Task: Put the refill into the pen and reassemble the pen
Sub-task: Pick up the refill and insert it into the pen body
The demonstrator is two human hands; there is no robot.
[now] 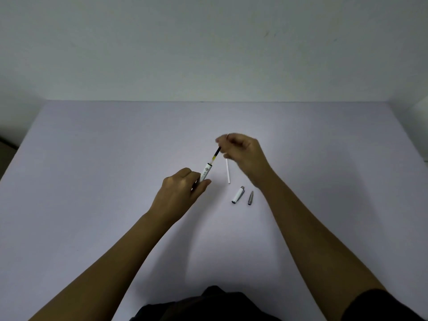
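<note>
My left hand (179,193) grips a white pen barrel (205,173) with small print on it, tilted up and to the right above the table. A thin refill (216,155), dark at the top and yellowish lower down, sticks partly out of the barrel's open end. My right hand (240,151) pinches the refill's upper end. On the table lie a thin white tube (228,170), a white pen cap (238,194) and a grey pen tip (250,198), all just right of the barrel.
The pale lilac table (92,158) runs back to a plain wall (208,54). Dark clothing (208,304) shows at the near edge, between my forearms.
</note>
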